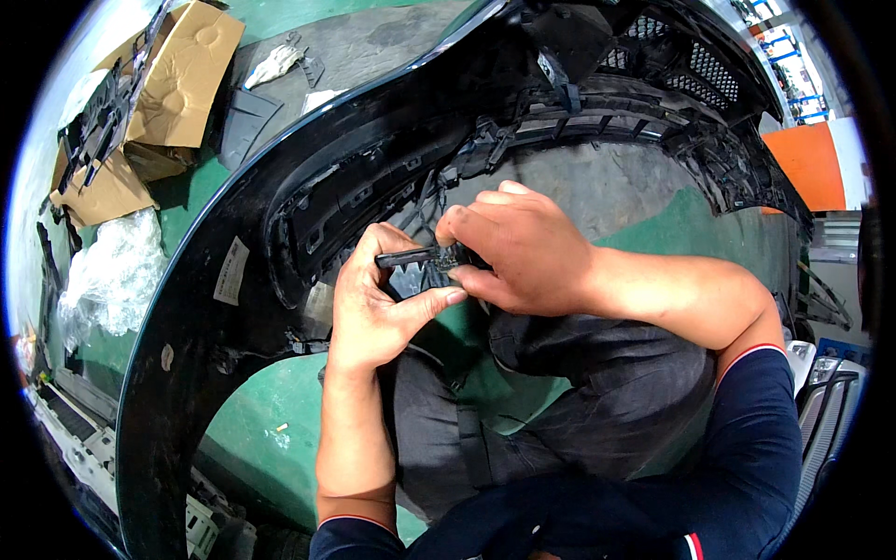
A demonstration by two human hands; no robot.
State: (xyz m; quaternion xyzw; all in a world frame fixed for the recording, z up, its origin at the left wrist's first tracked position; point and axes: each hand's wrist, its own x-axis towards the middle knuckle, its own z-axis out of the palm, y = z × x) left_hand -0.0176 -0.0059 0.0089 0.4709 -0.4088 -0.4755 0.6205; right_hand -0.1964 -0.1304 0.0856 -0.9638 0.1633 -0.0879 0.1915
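Observation:
Above my lap my two hands meet around a small black plastic piece (408, 257), narrow and bar-like on its left, with a clustered, connector-like right end; its exact kind cannot be made out. My left hand (373, 303) grips its left end, the thumb stretched toward the right hand. With thumb and curled fingers, my right hand (527, 247) pinches the right end. Behind them a large black car bumper (233, 201) lies inner side up, curving around me from the left to the far right. Thin dark wiring (429, 201) runs inside it, just beyond my hands.
An opened cardboard box (182, 84) with black parts stands at the far left, and clear plastic wrap (117, 275) lies below it. A white glove (273, 65) rests on the floor beyond the bumper. An orange panel (805, 166) is at the right.

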